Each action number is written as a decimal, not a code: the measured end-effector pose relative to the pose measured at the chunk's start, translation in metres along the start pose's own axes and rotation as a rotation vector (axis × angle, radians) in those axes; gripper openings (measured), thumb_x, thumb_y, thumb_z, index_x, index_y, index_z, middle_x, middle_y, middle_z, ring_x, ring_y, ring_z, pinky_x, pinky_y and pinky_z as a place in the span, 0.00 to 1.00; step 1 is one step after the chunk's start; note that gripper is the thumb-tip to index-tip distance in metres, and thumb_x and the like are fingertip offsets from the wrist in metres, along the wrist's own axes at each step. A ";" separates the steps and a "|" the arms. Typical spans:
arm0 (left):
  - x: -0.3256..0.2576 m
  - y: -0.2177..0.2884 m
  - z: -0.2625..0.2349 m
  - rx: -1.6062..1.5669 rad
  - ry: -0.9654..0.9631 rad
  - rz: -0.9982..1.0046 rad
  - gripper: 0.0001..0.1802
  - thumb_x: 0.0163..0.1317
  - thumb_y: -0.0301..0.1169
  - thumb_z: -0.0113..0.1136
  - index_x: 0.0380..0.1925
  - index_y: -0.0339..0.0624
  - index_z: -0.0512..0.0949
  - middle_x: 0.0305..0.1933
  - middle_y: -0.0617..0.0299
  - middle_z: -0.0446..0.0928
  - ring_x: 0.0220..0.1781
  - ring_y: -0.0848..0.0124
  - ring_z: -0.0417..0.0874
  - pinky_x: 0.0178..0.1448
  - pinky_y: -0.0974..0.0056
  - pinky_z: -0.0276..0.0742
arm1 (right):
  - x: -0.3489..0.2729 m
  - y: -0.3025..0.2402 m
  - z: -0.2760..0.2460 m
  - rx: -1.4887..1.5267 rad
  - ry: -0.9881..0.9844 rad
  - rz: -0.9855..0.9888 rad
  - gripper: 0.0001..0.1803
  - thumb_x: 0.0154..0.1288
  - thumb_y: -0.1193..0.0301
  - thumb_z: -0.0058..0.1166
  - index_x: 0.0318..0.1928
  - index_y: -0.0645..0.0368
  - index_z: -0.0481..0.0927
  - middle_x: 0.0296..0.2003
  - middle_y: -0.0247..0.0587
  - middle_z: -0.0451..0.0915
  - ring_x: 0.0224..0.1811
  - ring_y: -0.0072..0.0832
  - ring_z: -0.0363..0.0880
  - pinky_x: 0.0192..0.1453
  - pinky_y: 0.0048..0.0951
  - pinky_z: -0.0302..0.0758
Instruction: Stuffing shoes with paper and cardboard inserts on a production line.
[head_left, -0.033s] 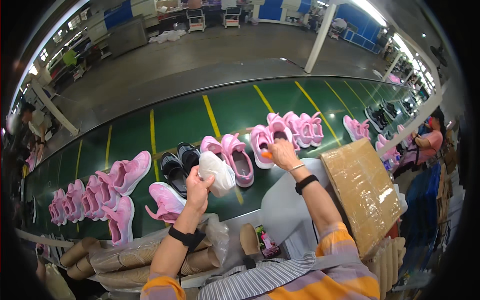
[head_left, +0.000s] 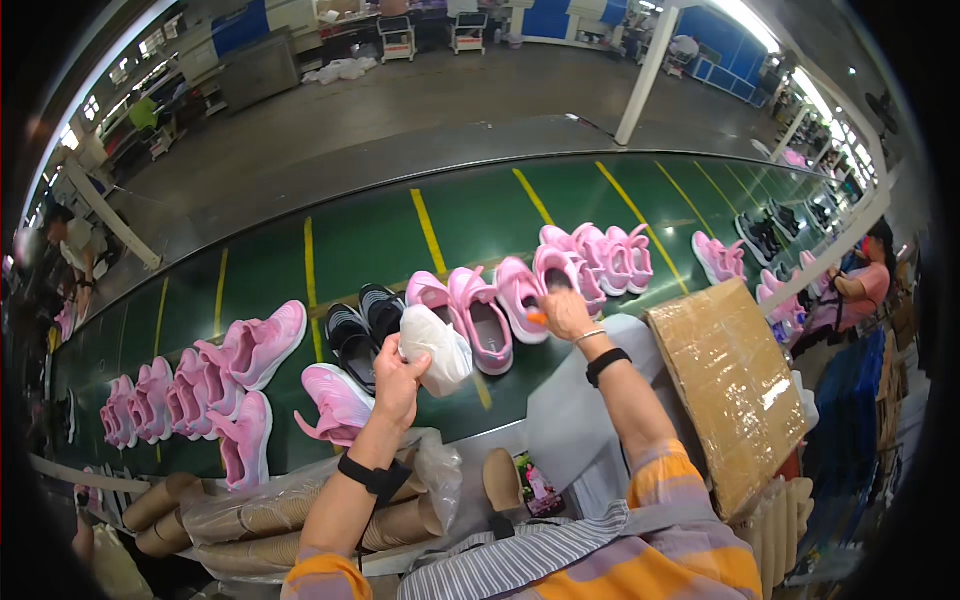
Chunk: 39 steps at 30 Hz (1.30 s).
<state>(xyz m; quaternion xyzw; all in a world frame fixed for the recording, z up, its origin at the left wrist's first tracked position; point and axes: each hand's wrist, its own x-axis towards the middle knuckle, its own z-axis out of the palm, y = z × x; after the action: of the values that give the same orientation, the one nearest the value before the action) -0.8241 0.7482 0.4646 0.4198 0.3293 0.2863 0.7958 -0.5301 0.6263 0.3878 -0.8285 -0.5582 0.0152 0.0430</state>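
My left hand (head_left: 402, 385) is closed round a wad of white paper (head_left: 436, 352), held above the green conveyor belt (head_left: 385, 245). Beneath and beside it are a black pair of shoes (head_left: 352, 345) and a pink pair (head_left: 487, 325). My right hand (head_left: 567, 315) bends down at the opening of a pink shoe (head_left: 553, 262), its fingertips partly hidden. A small orange piece (head_left: 538, 318) shows at its thumb side and seems pinched there; its kind is unclear. Left of the paper, a single pink shoe (head_left: 338, 402) lies tilted on the belt.
More pink shoes (head_left: 250, 345) stand along the belt on both sides. A taped cardboard box (head_left: 728, 385) is by my right arm. Brown paper insert rolls (head_left: 290, 515) in plastic lie at the near edge. A co-worker (head_left: 868, 280) sits far right.
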 end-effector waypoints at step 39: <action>0.165 -0.152 0.090 1.326 -0.705 0.424 0.14 0.60 0.34 0.53 0.34 0.32 0.75 0.30 0.38 0.77 0.35 0.45 0.79 0.40 0.47 0.75 | -0.029 -0.033 0.012 0.402 -0.155 0.626 0.28 0.46 0.67 0.61 0.44 0.62 0.61 0.25 0.57 0.78 0.32 0.55 0.79 0.37 0.50 0.73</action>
<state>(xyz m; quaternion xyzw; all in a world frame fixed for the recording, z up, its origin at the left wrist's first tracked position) -0.6260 0.7524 0.3265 0.9280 0.0720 0.0255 0.3648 -0.5725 0.6123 0.3783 -0.9304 -0.2653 0.1994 0.1557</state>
